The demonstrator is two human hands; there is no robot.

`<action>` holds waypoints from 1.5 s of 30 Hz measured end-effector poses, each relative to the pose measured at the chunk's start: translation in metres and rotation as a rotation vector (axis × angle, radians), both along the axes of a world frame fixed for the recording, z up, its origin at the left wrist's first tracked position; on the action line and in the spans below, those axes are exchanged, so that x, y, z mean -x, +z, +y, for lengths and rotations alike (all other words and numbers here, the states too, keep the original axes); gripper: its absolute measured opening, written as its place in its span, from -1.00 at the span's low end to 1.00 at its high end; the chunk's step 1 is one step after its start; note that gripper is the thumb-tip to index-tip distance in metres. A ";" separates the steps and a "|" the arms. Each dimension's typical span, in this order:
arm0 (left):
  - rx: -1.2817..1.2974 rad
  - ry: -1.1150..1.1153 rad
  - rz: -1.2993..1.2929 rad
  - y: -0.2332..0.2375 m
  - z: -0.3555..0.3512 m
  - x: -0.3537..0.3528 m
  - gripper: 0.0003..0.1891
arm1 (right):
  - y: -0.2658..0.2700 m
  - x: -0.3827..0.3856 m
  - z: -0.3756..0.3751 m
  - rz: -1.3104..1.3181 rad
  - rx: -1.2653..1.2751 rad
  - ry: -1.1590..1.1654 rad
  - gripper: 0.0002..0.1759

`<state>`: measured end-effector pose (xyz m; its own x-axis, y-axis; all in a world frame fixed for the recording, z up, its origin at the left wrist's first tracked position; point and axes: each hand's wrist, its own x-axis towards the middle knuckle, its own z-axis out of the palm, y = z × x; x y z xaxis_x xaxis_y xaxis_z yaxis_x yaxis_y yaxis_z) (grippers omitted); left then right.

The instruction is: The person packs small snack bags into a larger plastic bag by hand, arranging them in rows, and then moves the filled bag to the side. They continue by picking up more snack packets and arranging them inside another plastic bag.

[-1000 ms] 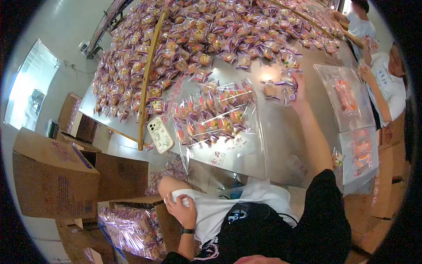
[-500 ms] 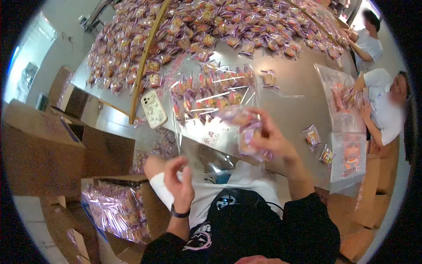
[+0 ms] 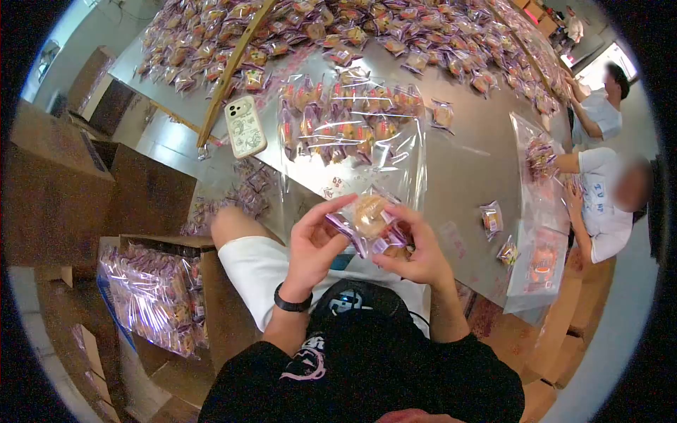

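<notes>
In front of my body, my left hand [image 3: 316, 243] and my right hand [image 3: 419, 250] are both closed on wrapped cookies [image 3: 371, 216]. The top one is round and golden, in a clear wrapper with purple ends. My left fingers pinch the purple end, while my right fingers curl round the other side; how many pieces lie beneath is hidden. Just beyond my hands, a clear plastic bag [image 3: 412, 173] lies flat on the metal table [image 3: 465, 169], its near part hanging toward my lap. Rows of packed wrapped cookies [image 3: 345, 127] fill its far part.
A large heap of wrapped cookies [image 3: 395, 32] covers the far table, crossed by a wooden strip [image 3: 236, 67]. A phone [image 3: 245, 127] lies left of the bag. A filled carton [image 3: 211, 303] stands at lower left. Two co-workers [image 3: 606, 190] sit at right by printed bags [image 3: 539, 264].
My left hand has risen from beside my lap and taken hold of the wrapped cookies. My right hand has drawn them nearer to my body.
</notes>
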<state>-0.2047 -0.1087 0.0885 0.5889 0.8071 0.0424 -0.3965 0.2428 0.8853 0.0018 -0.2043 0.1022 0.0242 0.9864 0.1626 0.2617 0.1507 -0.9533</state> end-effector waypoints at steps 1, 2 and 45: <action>0.147 -0.048 -0.116 -0.001 0.005 0.002 -0.34 | 0.004 0.005 0.002 -0.069 -0.051 0.004 -0.07; 0.294 -0.096 -0.232 0.000 0.010 0.003 -0.34 | 0.008 0.008 0.003 -0.136 -0.102 0.007 -0.08; 0.606 -0.020 -0.117 -0.038 -0.035 -0.033 -0.41 | -0.032 0.010 0.008 -0.048 -0.425 -0.037 -0.03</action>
